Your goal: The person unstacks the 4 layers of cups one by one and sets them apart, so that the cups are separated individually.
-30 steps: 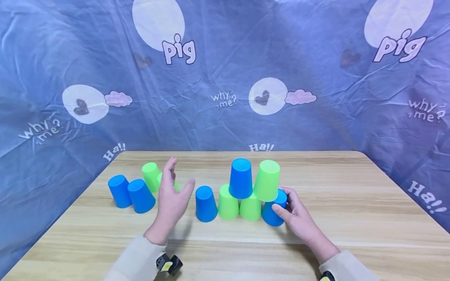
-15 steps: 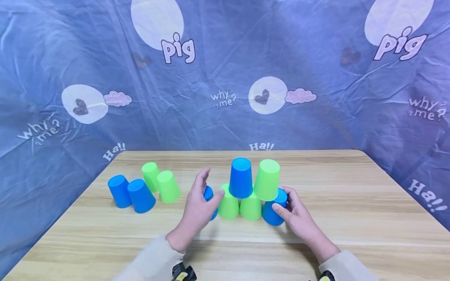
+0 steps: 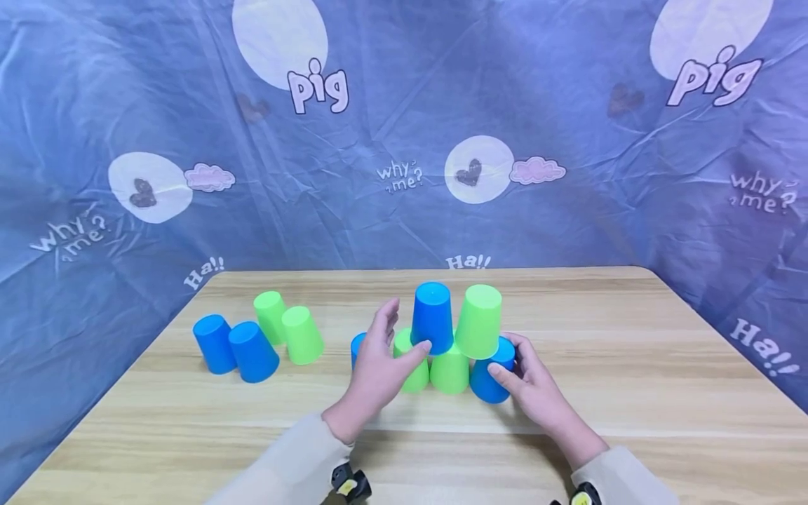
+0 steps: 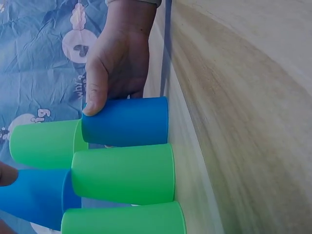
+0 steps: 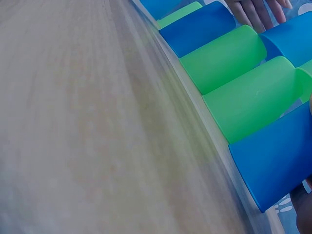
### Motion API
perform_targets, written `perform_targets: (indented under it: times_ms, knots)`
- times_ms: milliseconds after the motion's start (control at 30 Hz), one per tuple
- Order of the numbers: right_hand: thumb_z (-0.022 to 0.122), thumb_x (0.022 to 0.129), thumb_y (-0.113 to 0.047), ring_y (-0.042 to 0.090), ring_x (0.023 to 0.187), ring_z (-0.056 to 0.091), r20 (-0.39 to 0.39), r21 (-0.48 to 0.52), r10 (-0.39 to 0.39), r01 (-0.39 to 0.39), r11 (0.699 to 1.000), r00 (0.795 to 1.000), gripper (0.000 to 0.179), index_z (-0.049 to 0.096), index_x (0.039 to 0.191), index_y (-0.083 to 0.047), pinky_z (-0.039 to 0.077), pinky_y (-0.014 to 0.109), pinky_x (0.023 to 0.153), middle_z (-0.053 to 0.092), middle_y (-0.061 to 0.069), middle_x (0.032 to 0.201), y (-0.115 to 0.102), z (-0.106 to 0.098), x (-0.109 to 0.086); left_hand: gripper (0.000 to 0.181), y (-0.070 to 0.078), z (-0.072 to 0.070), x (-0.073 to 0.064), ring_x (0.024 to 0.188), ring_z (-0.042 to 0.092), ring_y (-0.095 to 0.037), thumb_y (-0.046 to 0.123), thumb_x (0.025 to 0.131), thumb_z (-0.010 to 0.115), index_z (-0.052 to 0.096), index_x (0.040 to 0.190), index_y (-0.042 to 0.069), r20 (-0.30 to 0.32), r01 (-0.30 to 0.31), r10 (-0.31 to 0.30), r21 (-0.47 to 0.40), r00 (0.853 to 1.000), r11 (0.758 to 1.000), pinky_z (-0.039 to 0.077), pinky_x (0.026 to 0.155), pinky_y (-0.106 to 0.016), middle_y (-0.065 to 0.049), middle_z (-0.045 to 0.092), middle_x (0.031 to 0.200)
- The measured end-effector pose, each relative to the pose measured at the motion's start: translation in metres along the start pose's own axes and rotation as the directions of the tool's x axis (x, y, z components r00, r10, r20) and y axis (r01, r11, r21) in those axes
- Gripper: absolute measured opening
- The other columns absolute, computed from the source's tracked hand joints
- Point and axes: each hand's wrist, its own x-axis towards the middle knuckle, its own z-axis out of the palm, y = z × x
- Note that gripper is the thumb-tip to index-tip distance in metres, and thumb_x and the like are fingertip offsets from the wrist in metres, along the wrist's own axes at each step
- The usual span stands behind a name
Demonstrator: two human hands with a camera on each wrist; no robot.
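Observation:
Upside-down plastic cups stand in a row: a blue cup (image 3: 357, 345) at the left end, partly hidden by my left hand, two green cups (image 3: 450, 370) in the middle, and a blue cup (image 3: 487, 387) at the right end. Above them sit an upper blue cup (image 3: 432, 315) and an upper green cup (image 3: 480, 322). My right hand (image 3: 536, 393) grips the right-end blue cup, thumb in front and fingers behind. My left hand (image 3: 376, 372) is at the upper blue cup's left side, fingers extended and spread from the thumb. Its thumb overlaps that cup; contact cannot be made out.
Two blue cups (image 3: 254, 352) and two green cups (image 3: 303, 335) stand upside down in a group on the left of the wooden table (image 3: 158, 435). A blue printed cloth (image 3: 353, 224) hangs behind the table.
My left hand has moved right, from beside the left cup group, past the left-end blue cup, to the upper blue cup. My right hand stays on its cup. The cups stand as before.

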Motion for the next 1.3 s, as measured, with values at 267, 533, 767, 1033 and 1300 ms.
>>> perform_targets:
  times_ms: [267, 533, 767, 1033, 1300]
  knots:
    - [0.053, 0.094, -0.017, 0.039, 0.124, 0.04, -0.002, -0.004, -0.007, 0.007, 1.0, 1.0, 0.047, 0.03, 0.132, -0.001, 0.033, 0.057, 0.101, 0.042, 0.02, 0.132, -0.001, -0.001, 0.0, 0.075, 0.01, 0.009, 0.008, 0.135, 0.032, -0.029, 0.024, 0.082, 0.069, 0.027, 0.144, 0.016, 0.036, 0.012, -0.015, 0.073, 0.999, 0.997, 0.032, 0.107, -0.045, -0.009, 0.033, 0.147]
    - [0.053, 0.094, -0.016, 0.04, 0.124, 0.04, 0.0, 0.004, -0.003, 0.003, 1.0, 1.0, 0.047, 0.03, 0.132, -0.002, 0.034, 0.058, 0.1, 0.042, 0.021, 0.132, -0.001, 0.0, 0.0, 0.075, 0.012, 0.015, 0.011, 0.132, 0.034, -0.028, 0.025, 0.081, 0.07, 0.027, 0.143, 0.02, 0.032, 0.016, -0.02, 0.114, 0.999, 0.993, 0.035, 0.101, -0.056, -0.004, 0.035, 0.144]
    - [0.053, 0.094, -0.016, 0.039, 0.123, 0.041, 0.0, 0.006, -0.008, 0.008, 1.0, 1.0, 0.047, 0.031, 0.132, -0.002, 0.034, 0.057, 0.1, 0.042, 0.02, 0.132, 0.0, 0.0, 0.0, 0.076, 0.013, 0.016, 0.014, 0.127, 0.039, -0.026, 0.022, 0.081, 0.07, 0.024, 0.142, 0.021, 0.034, -0.017, 0.013, 0.133, 0.999, 0.991, 0.037, 0.099, -0.054, -0.004, 0.038, 0.138]
    - [0.053, 0.094, -0.017, 0.039, 0.125, 0.04, 0.003, 0.008, -0.009, 0.009, 1.0, 1.0, 0.047, 0.03, 0.132, -0.002, 0.033, 0.058, 0.101, 0.042, 0.02, 0.132, 0.001, 0.001, 0.0, 0.073, 0.014, 0.018, 0.017, 0.121, 0.043, -0.025, 0.022, 0.081, 0.07, 0.027, 0.14, 0.02, 0.041, -0.004, -0.001, 0.129, 0.999, 0.992, 0.041, 0.096, -0.051, -0.004, 0.04, 0.134]
    - [0.053, 0.094, -0.016, 0.039, 0.124, 0.04, 0.001, 0.007, -0.015, 0.015, 1.0, 1.0, 0.046, 0.03, 0.131, -0.001, 0.033, 0.058, 0.101, 0.042, 0.02, 0.132, 0.001, 0.0, 0.0, 0.073, 0.015, 0.022, 0.021, 0.119, 0.046, -0.027, 0.022, 0.081, 0.07, 0.027, 0.139, 0.019, 0.038, 0.046, -0.05, 0.094, 0.998, 0.994, 0.041, 0.096, -0.053, -0.006, 0.04, 0.134]
